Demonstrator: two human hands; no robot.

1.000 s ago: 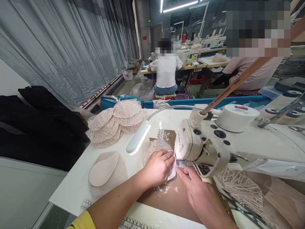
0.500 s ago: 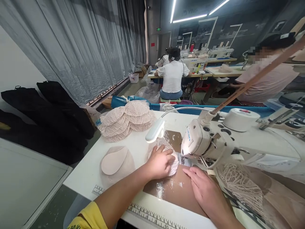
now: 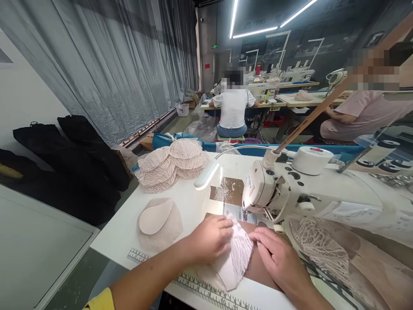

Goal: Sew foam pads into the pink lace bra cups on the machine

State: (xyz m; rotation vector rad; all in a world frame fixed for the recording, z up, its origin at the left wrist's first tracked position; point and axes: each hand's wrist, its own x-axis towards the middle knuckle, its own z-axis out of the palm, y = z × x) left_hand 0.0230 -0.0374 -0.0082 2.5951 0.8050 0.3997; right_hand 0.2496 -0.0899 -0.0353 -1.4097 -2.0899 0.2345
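A lace-covered bra cup (image 3: 241, 252) lies at the front of the sewing machine (image 3: 261, 185), over a brown sheet (image 3: 263, 269) on the white table. My left hand (image 3: 211, 239) is closed over the cup's left side, fingers curled on the lace. At the cup's right edge, the fingertips of my right hand (image 3: 274, 254) are pinched together on the lace. The presser foot area is just beyond the cup, and the cup is apart from it. Part of the cup is hidden under my left hand.
Stacked lace cups (image 3: 172, 163) stand at the table's back left. A smooth beige cup piece (image 3: 156, 217) rests on thin fabric at the left. Lace fabric (image 3: 322, 245) lies right of the machine. A lamp (image 3: 206, 174) hangs nearby. Two people sit beyond.
Both hands now hold the cup. My left hand has drawn it back from the machine toward me and turned it. My right hand has come onto its right edge.
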